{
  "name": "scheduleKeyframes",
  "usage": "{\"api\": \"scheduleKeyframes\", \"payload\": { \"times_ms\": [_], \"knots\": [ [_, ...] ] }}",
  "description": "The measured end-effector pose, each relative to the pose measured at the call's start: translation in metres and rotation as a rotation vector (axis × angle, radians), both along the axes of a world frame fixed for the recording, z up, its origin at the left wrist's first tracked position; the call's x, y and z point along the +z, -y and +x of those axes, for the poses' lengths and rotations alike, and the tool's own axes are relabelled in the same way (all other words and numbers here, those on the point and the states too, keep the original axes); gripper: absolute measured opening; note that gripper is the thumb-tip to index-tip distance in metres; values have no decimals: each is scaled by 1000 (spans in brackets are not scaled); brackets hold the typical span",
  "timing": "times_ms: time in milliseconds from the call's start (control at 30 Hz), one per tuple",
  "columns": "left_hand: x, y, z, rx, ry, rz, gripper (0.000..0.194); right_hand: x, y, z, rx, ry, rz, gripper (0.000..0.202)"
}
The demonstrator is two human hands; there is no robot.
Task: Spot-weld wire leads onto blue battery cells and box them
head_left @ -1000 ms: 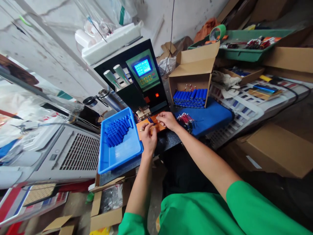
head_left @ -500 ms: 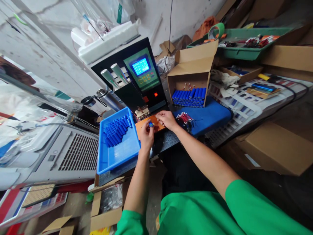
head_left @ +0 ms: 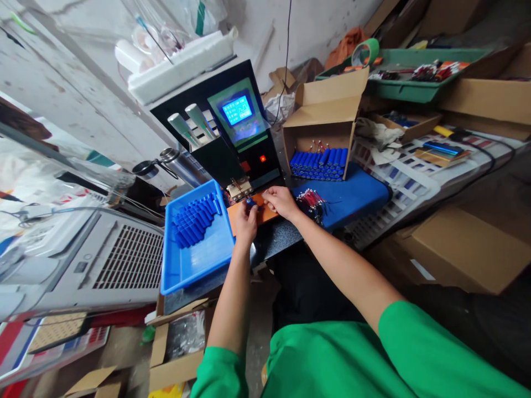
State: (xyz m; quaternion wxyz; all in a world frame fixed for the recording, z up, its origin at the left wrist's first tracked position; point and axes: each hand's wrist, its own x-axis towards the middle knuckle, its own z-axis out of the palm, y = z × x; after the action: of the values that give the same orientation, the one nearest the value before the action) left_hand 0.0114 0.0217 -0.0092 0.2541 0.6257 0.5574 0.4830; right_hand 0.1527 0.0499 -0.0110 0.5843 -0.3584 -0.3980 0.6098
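Observation:
Between the thumb and fingers of my left hand (head_left: 245, 223) is a blue cylindrical cell (head_left: 250, 203), held at the welding head (head_left: 240, 189) of a black machine (head_left: 263, 138) with a lit screen. My right hand (head_left: 282, 201) is pinched over the orange board (head_left: 265, 212); what its fingertips hold is too small to tell. Left of my hands, a blue tray (head_left: 207, 268) holds several blue cells. On the right, red wires (head_left: 312, 200) lie beside my right hand, and an open cardboard box (head_left: 319, 134) holds stacked blue cells.
A steel flask (head_left: 178, 164) stands left of the machine. Behind on the right is a green tray (head_left: 404, 91) with wires and a roll of green tape (head_left: 365, 51). A blue pad (head_left: 359, 193) lies under the wires. Cardboard boxes sit below.
My left hand has moved up with the blue cell, closer to the machine's welding head. My right hand stays pinched over the orange board. The whole view has shifted slightly.

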Motion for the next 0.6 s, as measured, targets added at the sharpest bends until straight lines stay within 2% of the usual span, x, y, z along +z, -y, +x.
{"api": "scheduleKeyframes", "payload": {
  "times_ms": [200, 600],
  "knots": [
    [-2, 1, 0, 31, -28, 10, 17, 3, 3, 1, -4, 38, -16, 27],
    [-10, 5, 0, 9, -17, 32, 17, 11, 2, -6, 7, 39, -39, 26]
  ]
}}
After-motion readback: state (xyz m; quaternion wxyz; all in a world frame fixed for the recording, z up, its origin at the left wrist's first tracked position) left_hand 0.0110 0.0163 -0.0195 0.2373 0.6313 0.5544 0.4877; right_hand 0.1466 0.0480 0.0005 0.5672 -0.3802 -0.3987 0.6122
